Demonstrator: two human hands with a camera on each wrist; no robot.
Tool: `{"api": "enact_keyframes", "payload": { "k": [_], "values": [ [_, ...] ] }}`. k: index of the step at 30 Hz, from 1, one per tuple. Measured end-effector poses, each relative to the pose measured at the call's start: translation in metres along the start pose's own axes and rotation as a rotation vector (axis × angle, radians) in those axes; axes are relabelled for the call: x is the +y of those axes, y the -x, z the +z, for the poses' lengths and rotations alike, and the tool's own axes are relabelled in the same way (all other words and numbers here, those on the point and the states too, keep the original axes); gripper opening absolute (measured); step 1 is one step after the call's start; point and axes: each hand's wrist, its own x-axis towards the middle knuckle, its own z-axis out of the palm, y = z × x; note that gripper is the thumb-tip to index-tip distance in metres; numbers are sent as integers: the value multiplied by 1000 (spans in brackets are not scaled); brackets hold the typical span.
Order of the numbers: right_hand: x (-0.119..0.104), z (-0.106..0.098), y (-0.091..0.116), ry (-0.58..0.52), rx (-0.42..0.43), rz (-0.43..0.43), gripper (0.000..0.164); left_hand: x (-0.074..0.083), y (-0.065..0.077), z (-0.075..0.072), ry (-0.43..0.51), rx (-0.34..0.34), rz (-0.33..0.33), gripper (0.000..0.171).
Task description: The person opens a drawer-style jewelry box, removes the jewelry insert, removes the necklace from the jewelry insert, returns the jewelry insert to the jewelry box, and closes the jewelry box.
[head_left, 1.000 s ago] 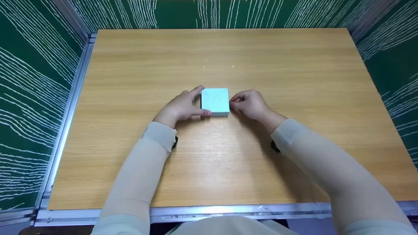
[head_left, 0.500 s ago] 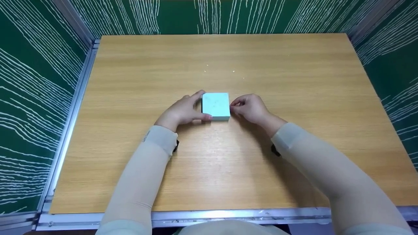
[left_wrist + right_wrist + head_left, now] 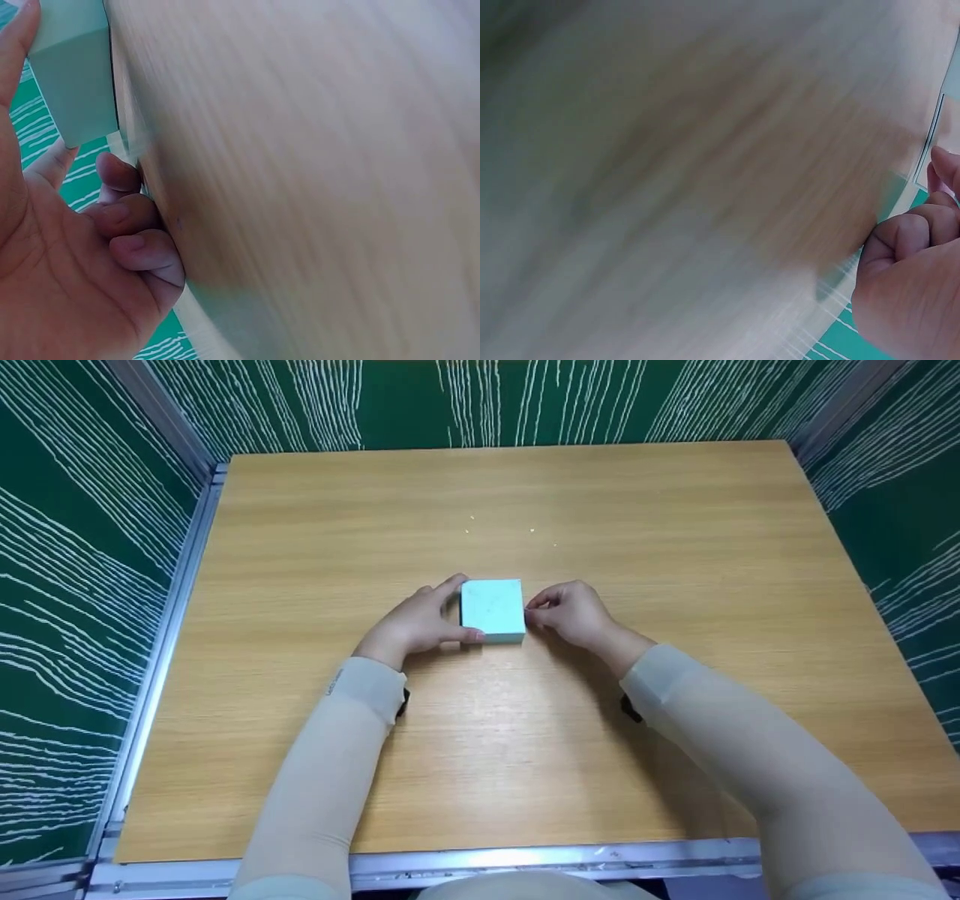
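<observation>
A pale turquoise square box lies on the wooden table, between the two hands. The left hand holds its left side, thumb at the near edge and index finger at the far corner. In the left wrist view, the other fingers curl beneath the palm against the table. At the box's right side, the right hand pinches a small thing with thumb and index finger; it is too small and too covered to name. In the right wrist view, a dark-outlined panel shows on the box's side near those fingertips.
The table has a metal rail along its near edge. Green walls with white streaks rise at the back and both sides. Several tiny pale specks lie beyond the box.
The head view has tilted, so the whole scene sits slightly lower. Both hands and the box keep their places on the table.
</observation>
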Motion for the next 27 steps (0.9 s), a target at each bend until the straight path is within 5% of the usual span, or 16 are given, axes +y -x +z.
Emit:
{"api": "enact_keyframes", "payload": {
  "k": [27],
  "values": [
    [4,-2,1,14,25,-2,17,-3,-2,1,-1,1,-1,118]
  ]
}}
